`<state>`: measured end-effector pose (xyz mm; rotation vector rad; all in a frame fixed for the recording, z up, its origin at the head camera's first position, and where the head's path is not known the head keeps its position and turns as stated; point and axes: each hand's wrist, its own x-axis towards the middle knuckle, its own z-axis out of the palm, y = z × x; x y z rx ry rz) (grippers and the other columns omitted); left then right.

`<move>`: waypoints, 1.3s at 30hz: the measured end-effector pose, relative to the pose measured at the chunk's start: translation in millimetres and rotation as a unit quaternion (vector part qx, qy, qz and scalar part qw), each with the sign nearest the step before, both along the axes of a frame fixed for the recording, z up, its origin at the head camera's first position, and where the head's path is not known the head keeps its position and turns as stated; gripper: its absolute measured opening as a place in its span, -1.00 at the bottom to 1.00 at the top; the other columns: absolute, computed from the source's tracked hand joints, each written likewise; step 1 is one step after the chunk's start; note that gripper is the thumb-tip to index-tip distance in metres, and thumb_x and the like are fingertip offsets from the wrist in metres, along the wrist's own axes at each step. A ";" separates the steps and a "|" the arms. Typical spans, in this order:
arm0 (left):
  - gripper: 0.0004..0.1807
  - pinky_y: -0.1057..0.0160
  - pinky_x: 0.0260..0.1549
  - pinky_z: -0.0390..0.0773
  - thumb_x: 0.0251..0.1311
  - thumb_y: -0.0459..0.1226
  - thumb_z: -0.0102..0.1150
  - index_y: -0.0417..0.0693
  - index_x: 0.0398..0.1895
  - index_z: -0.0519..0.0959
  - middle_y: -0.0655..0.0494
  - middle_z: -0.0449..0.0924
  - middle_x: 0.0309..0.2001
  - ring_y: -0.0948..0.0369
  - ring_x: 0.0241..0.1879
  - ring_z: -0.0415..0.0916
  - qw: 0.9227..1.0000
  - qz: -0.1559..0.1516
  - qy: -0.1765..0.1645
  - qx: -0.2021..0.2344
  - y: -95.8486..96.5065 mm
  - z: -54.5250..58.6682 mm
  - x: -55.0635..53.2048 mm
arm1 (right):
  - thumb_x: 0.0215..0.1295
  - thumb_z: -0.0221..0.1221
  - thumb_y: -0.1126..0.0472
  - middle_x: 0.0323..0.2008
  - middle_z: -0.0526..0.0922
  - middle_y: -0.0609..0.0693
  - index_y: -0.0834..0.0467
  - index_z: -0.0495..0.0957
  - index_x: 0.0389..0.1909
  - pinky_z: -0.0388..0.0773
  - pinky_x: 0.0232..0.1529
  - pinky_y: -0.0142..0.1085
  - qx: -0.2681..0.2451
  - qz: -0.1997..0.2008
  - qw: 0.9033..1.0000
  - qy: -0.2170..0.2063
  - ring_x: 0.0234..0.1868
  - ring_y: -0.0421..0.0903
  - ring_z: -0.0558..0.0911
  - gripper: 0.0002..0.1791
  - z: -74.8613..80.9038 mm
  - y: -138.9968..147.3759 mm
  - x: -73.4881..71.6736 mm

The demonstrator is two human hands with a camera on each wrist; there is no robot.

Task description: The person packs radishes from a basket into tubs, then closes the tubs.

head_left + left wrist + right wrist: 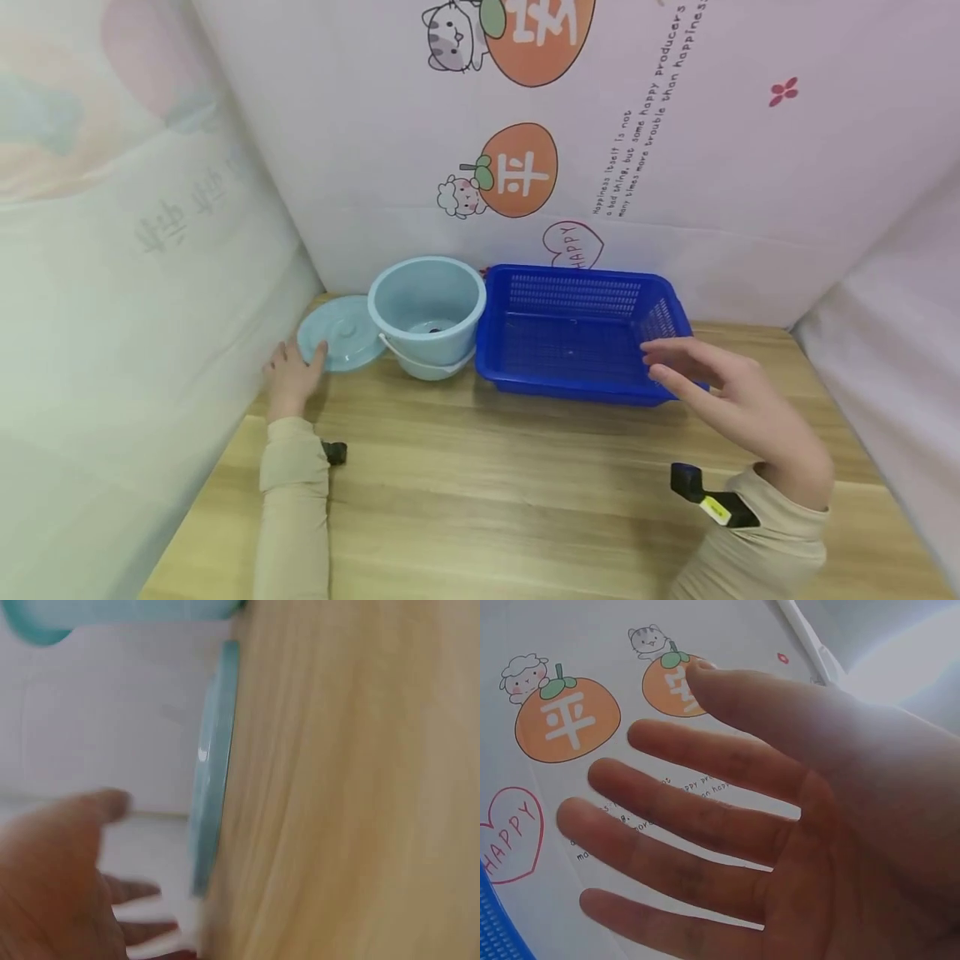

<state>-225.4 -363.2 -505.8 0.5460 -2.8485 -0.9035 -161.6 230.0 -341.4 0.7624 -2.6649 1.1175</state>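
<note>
A light blue round lid (345, 332) lies flat on the wooden table at the left. My left hand (292, 375) is at its near left edge, fingers spread and the thumb over the rim in the head view. In the left wrist view the lid (215, 769) shows edge-on, with the hand (60, 877) beside it. Above the right end of a blue plastic basket (570, 354) hovers my right hand (720, 387), holding nothing. The right wrist view shows that hand's (780, 832) fingers apart and nearly straight.
Between lid and basket stands a light blue bucket (427, 333) with a white handle (423, 364) hanging at its front; a small dark spot shows inside. Printed white cloth (375, 167) walls in the back and both sides of the wooden table (480, 500).
</note>
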 end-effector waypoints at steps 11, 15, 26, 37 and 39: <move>-0.11 -0.62 0.38 -0.28 0.56 0.23 -0.17 -0.05 0.73 -0.03 -0.54 -0.57 0.61 -0.58 0.53 -0.55 0.997 -0.034 -0.072 0.004 14.6 -6.8 -41.9 | 0.57 0.22 0.22 0.13 0.73 -0.17 -0.18 0.60 0.33 0.59 -0.09 -0.54 0.027 0.023 0.999 -0.033 0.01 -0.31 0.73 -0.59 -2.6 9.4 -1.2; -0.21 -0.62 0.37 -0.36 0.56 0.17 -0.06 -0.04 0.67 0.17 -0.50 -0.49 0.64 -0.62 0.51 -0.56 0.998 -0.016 -0.060 0.007 20.4 -13.5 -59.8 | 0.59 0.20 0.20 0.13 0.73 -0.16 -0.17 0.57 0.36 0.59 -0.07 -0.53 0.039 0.033 0.998 -0.039 0.02 -0.29 0.73 -0.59 -4.6 11.2 -2.9; -0.47 -0.66 0.33 -0.16 0.42 -0.08 0.33 -0.28 0.24 0.54 -0.52 -0.06 0.58 -0.61 0.50 -0.24 0.999 0.039 0.015 0.010 19.0 -6.6 -66.2 | 0.62 0.16 0.16 0.18 0.69 -0.16 -0.13 0.52 0.41 0.63 -0.02 -0.45 0.063 0.070 0.993 -0.068 0.08 -0.30 0.71 -0.58 -6.8 8.9 -12.2; -0.47 -0.72 0.27 -0.21 0.49 -0.10 0.25 -0.41 0.22 0.54 -0.47 0.05 0.55 -0.55 0.52 -0.12 0.999 0.015 0.038 -0.008 16.7 -10.3 -51.7 | 0.61 0.16 0.23 0.24 0.67 -0.11 -0.11 0.50 0.42 0.59 0.02 -0.50 0.050 0.087 0.993 -0.068 0.12 -0.31 0.69 -0.56 -7.5 11.7 -16.1; -0.47 -0.68 0.28 -0.12 0.49 -0.09 0.24 -0.42 0.21 0.54 -0.46 0.09 0.54 -0.51 0.51 -0.03 0.998 0.011 0.056 -0.017 17.0 -9.6 -46.6 | 0.62 0.15 0.23 0.24 0.66 -0.09 -0.08 0.50 0.42 0.60 0.04 -0.49 0.050 0.091 0.992 -0.072 0.13 -0.25 0.71 -0.57 -7.6 11.9 -16.5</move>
